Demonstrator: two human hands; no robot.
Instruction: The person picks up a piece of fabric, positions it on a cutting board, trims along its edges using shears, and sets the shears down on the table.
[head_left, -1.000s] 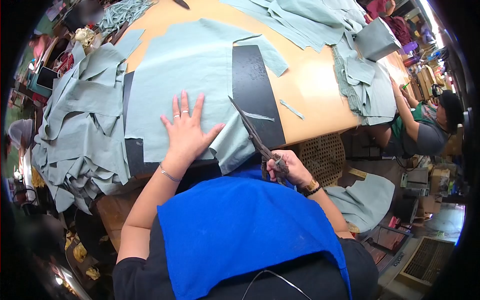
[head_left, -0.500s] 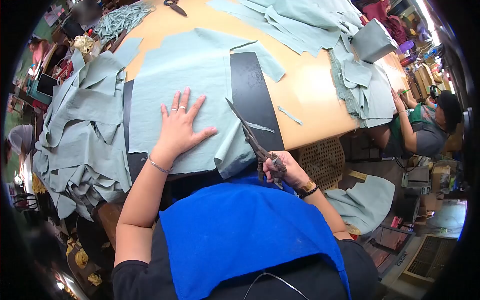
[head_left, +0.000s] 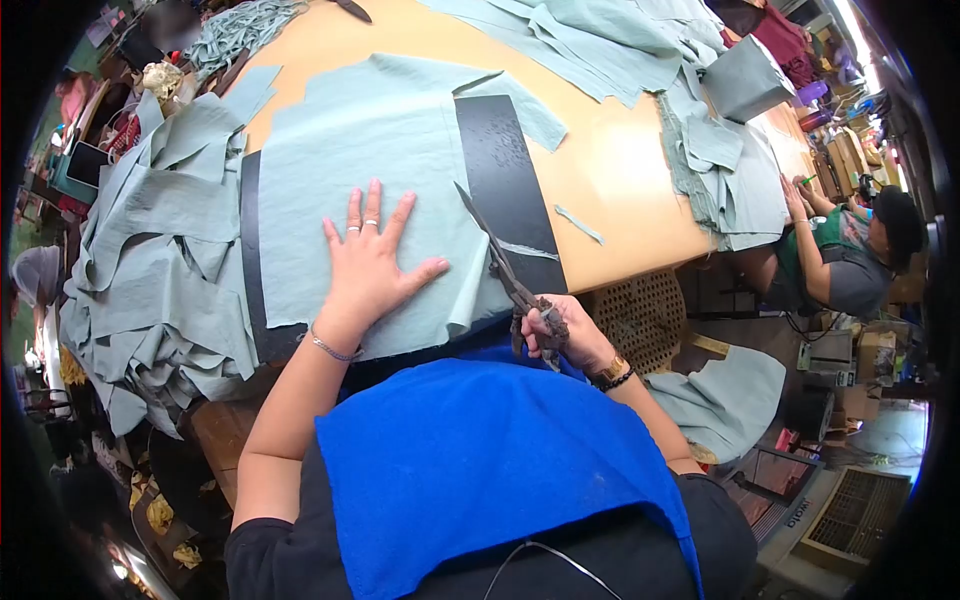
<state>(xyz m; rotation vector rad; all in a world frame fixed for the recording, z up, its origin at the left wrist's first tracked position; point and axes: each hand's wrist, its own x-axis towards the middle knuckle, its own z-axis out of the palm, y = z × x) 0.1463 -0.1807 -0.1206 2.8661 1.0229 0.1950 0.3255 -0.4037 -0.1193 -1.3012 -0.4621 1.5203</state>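
A person's left hand (head_left: pixel 375 265) lies palm down, four fingers (head_left: pixel 398 214) fanned wide and pointing forward, with the left thumb (head_left: pixel 426 271) stretched out toward the right side, while the right hand (head_left: pixel 572 335) closes in a grip, its fingers curled inward. The left forearm (head_left: pixel 287 405), bare, reaches forward and slants inward; the right forearm (head_left: pixel 655 425), also bare, angles in from the other side, the two hands held apart

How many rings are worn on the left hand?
2: on the left hand, one ring on the middle finger, another ring on the ring finger; none looks hidden.
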